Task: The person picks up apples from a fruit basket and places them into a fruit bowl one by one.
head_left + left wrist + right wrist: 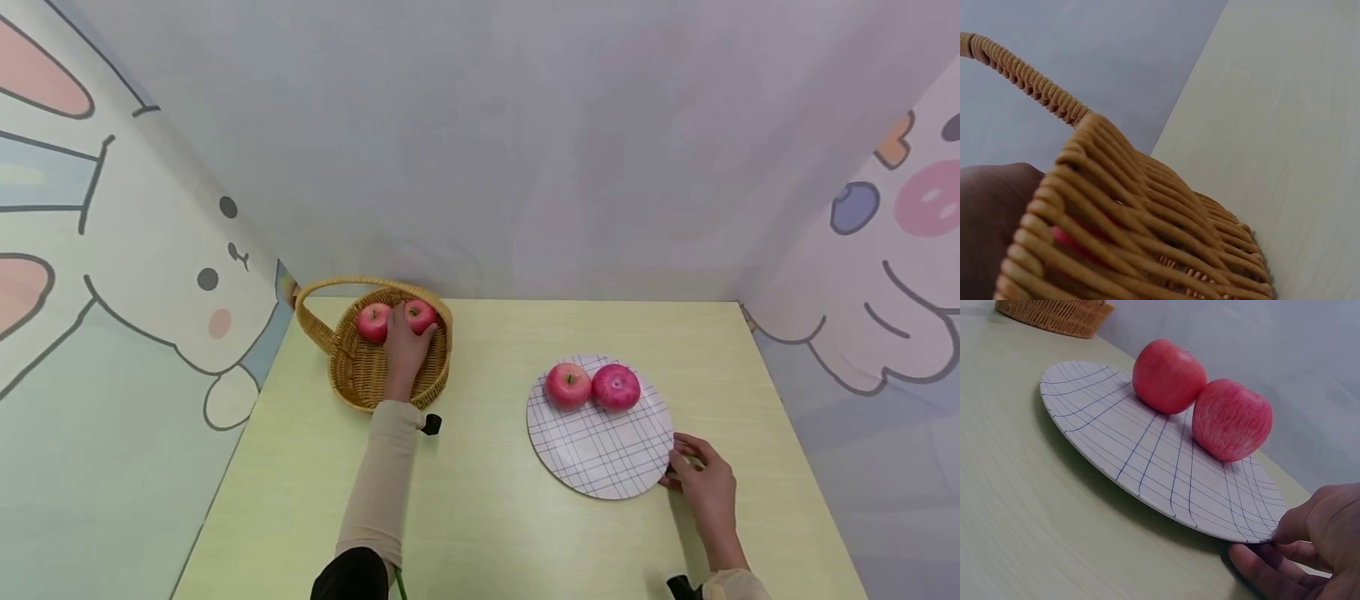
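Observation:
My left hand point(407, 350) reaches into a wicker basket point(360, 375) and grips the right-hand red apple point(422, 314), fingers on its left and thumb on its near side. Another apple point(372, 323) lies in the basket, just left of those fingers. In the left wrist view the basket's woven side point(1147, 212) hides most of the hand point(994, 219). My right hand point(705, 483) pinches the right rim of a round white plate with a checked line pattern point(600, 454). On the plate's far part, two apples point(1169, 376) point(1232, 420) sit side by side, touching.
The pale wooden table point(480, 517) backs onto a plain grey wall point(510, 167). Cartoon-printed panels point(150, 275) flank it on both sides. The basket's tall handle point(318, 329) arches over its left and far side.

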